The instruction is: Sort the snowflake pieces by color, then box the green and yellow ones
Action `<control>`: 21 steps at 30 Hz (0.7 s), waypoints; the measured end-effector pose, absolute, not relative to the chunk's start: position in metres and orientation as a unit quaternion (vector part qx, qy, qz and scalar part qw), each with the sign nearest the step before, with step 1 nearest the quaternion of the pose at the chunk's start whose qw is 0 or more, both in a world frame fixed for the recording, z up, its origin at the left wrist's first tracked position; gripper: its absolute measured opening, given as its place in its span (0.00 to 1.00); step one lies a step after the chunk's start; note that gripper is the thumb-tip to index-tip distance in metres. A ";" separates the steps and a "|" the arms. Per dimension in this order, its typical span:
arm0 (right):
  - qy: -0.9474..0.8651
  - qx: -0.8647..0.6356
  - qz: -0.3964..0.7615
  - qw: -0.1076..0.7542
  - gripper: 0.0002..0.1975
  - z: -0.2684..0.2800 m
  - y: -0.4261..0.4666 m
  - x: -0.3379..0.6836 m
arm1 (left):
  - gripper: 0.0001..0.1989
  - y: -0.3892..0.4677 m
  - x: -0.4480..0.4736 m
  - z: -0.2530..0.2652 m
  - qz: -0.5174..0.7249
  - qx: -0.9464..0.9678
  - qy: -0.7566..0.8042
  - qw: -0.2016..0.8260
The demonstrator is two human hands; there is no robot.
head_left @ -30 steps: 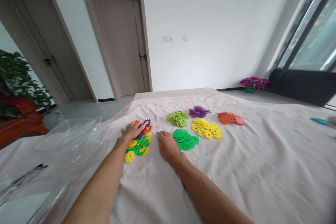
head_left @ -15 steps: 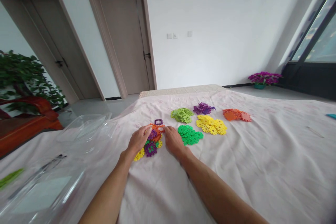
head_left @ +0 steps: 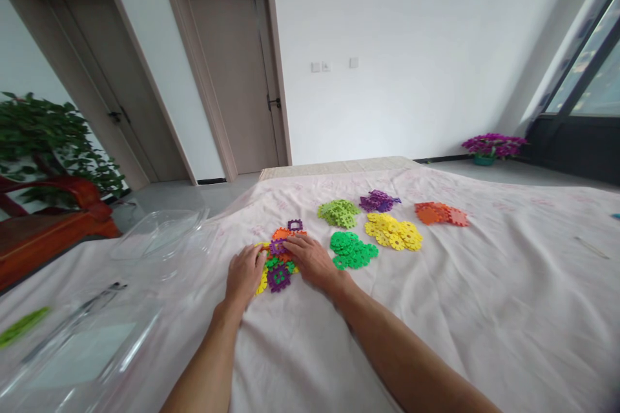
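Note:
A mixed pile of toothed plastic building pieces lies on the cloth between my hands, with a purple square piece (head_left: 279,278) at its front and orange pieces (head_left: 282,233) at its back. My left hand (head_left: 246,274) rests against the pile's left side, its fingers loosely bent by some yellow pieces (head_left: 262,284). From the right, my right hand (head_left: 312,261) reaches over with fingers stretched across the pile, touching a purple piece (head_left: 278,246). Neither hand has visibly lifted anything. Just behind the pile lies a single purple frame piece (head_left: 295,225).
Sorted heaps lie to the right: green (head_left: 353,250), light green (head_left: 338,213), yellow (head_left: 393,231), purple (head_left: 379,201) and orange-red (head_left: 440,213). Clear plastic containers (head_left: 157,232) stand at left, with a glossy clear lid or box (head_left: 140,342) nearer me. A thin white stick (head_left: 591,247) lies far right.
My right hand has moved left, onto the pile. My left hand has drawn back left and a little nearer me, uncovering yellow pieces. The view has shifted slightly.

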State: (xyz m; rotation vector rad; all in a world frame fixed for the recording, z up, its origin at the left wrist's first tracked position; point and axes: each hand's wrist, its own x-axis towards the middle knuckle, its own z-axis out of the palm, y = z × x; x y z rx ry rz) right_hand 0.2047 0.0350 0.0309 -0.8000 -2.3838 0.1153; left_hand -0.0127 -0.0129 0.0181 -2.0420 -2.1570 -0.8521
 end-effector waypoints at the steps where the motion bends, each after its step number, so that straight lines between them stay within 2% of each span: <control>1: -0.901 -0.299 0.050 0.309 0.18 0.031 0.035 0.204 | 0.19 -0.012 -0.013 0.018 -0.275 -0.663 -0.696 0.026; 6: -0.894 -0.327 0.056 0.301 0.10 0.037 0.033 0.202 | 0.20 -0.009 -0.017 0.014 -0.265 -0.675 -0.688 0.034; 10: -0.889 -0.318 0.055 0.324 0.08 0.037 0.031 0.205 | 0.20 -0.010 -0.017 0.013 -0.271 -0.669 -0.691 0.034; 16: -0.848 -0.295 0.130 0.421 0.08 0.038 0.032 0.207 | 0.20 -0.010 -0.018 0.013 -0.273 -0.665 -0.695 0.021; 21: -0.668 -0.441 0.234 0.552 0.11 0.051 0.068 0.233 | 0.20 -0.009 -0.020 0.014 -0.276 -0.668 -0.691 0.013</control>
